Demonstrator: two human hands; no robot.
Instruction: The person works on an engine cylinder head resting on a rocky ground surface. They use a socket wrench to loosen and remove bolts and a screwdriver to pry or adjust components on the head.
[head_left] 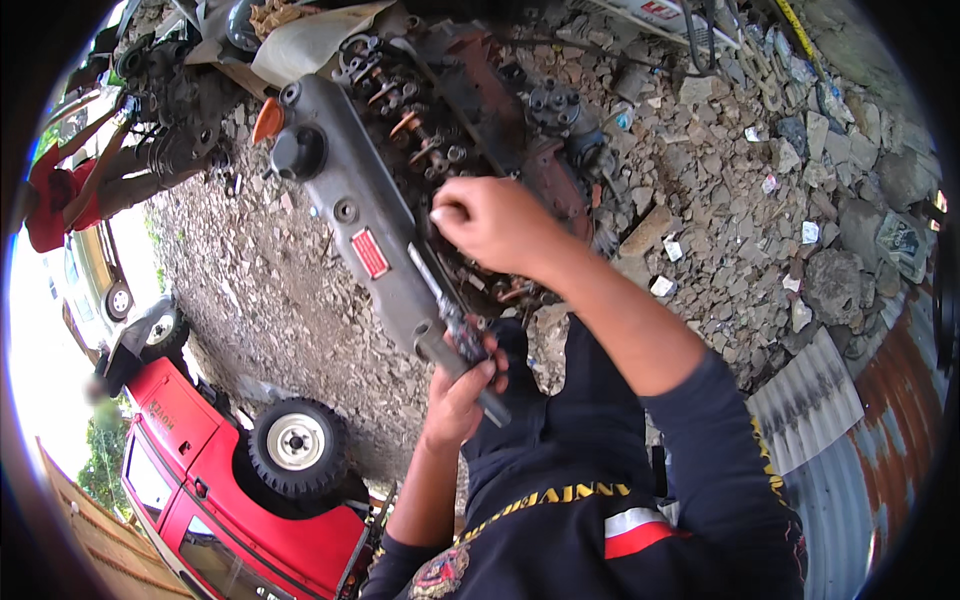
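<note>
My left hand (460, 398) is closed around the dark handle of a screwdriver (461, 333), its shaft lying along the edge of a grey valve cover (340, 185). A grey tube (436, 347) by the cover's near end also passes through that hand. The cover has a black filler cap (298, 152) and a red label. Beside it lies an engine cylinder head (425, 140) with exposed, oily rocker arms and springs. Over the near half of the rockers is my right hand (495, 222), fingers curled in. Whatever they may hold is hidden.
Greasy metal parts (175, 125) lie at the far left, near a person in red (70, 200). A red vehicle (250, 510) stands at the lower left. Broken stones (720, 190) cover the right side, with corrugated metal sheets (830, 500) at the lower right.
</note>
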